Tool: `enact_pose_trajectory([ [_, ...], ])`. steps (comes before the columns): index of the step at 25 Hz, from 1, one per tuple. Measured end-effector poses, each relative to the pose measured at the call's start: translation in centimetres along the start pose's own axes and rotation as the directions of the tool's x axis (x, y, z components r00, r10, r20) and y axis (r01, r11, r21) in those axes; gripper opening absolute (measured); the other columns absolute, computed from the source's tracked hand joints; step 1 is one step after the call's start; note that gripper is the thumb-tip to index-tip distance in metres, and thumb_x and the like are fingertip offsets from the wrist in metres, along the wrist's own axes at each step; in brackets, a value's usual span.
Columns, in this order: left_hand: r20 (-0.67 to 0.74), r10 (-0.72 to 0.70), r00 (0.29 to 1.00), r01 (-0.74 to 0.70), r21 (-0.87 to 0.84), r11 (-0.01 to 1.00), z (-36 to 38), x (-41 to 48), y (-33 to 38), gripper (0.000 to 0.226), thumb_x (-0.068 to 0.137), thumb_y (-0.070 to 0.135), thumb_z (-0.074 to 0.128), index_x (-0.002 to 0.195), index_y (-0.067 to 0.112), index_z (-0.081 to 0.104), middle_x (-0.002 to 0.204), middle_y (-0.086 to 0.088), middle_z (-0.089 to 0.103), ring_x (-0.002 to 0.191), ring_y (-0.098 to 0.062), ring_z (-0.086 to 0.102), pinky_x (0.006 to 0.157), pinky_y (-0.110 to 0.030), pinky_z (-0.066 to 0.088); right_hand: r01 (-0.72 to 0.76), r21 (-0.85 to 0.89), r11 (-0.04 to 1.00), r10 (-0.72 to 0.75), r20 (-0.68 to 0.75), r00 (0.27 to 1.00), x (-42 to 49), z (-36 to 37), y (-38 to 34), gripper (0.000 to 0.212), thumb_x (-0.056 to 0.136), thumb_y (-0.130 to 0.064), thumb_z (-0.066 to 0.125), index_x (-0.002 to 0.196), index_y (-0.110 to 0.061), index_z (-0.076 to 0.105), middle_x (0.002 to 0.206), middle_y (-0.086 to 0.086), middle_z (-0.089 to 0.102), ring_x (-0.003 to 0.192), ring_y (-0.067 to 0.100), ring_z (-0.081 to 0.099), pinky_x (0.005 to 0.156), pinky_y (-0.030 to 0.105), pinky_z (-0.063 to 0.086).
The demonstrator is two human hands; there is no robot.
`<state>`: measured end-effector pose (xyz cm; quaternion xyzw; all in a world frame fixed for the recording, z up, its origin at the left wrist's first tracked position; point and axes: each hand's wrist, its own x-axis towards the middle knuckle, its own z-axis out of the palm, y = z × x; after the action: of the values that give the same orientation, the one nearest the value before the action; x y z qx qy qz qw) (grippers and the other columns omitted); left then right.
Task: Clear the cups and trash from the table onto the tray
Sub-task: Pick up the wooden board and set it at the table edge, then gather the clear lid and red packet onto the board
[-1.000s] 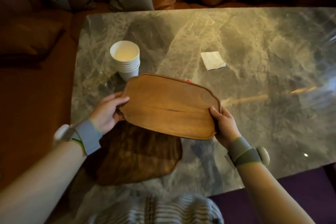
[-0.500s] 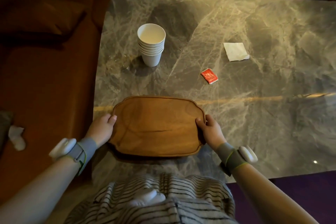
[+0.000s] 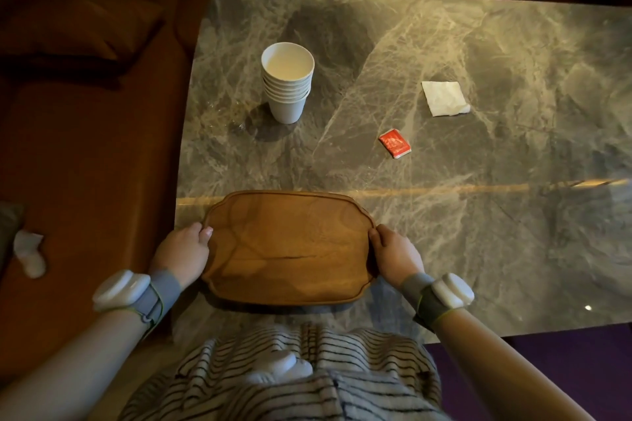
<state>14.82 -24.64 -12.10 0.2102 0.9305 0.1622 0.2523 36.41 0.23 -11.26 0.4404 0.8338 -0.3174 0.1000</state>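
scalloped wooden tray [image 3: 287, 246] bare, on veined marble counter [image 3: 478, 215] | left hand [image 3: 183, 249], right hand [image 3: 393, 251] grip its ends | nested paper cups [image 3: 287, 82] empty

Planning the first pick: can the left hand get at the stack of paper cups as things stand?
Probably yes. The stack of cups stands upright on the table beyond the tray's far left corner, with bare marble between. But the left hand is gripping the tray's edge and must let go first.
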Motion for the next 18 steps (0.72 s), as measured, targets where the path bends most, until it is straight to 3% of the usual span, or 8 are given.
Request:
enact_pose_trajectory([
  [8, 0.013, -0.006, 1.000, 0.005, 0.107, 0.994, 0.1, 0.4, -0.6, 0.035, 0.098, 0.027, 0.029, 0.101, 0.004, 0.055, 0.093, -0.021, 0.062, 0.090, -0.040, 0.057, 0.070, -0.037, 0.039, 0.073, -0.195, 0.978, -0.074, -0.002, 0.997, 0.5, -0.3, 0.0, 0.034, 0.097, -0.038, 0.030, 0.095, -0.014, 0.054, 0.095, 0.015, 0.067, 0.086, 0.034, 0.062, 0.068, 0.033, 0.042],
  [11, 0.068, -0.008, 0.998, 0.002, 0.088, 0.996, -0.1, 0.7, -0.8, 0.034, 0.097, 0.028, 0.031, 0.090, 0.005, 0.055, 0.078, -0.014, 0.056, 0.086, -0.040, 0.057, 0.069, -0.037, 0.040, 0.071, -0.193, 0.979, -0.071, 0.004, 0.997, 0.7, -0.4, 0.0, 0.034, 0.096, -0.038, 0.030, 0.094, -0.015, 0.055, 0.095, 0.014, 0.067, 0.086, 0.034, 0.062, 0.073, 0.036, 0.046],
  [18, 0.076, -0.048, 0.996, 0.038, 0.127, 0.991, 0.3, 0.7, -0.4, 0.034, 0.097, 0.033, 0.029, 0.077, 0.014, 0.050, 0.073, -0.009, 0.055, 0.076, -0.034, 0.055, 0.071, -0.039, 0.045, 0.031, -0.085, 0.996, -0.029, 0.029, 0.999, 1.6, -0.9, 0.6, 0.031, 0.095, -0.039, 0.035, 0.082, -0.018, 0.055, 0.090, 0.012, 0.066, 0.085, 0.032, 0.060, 0.072, 0.036, 0.046],
])
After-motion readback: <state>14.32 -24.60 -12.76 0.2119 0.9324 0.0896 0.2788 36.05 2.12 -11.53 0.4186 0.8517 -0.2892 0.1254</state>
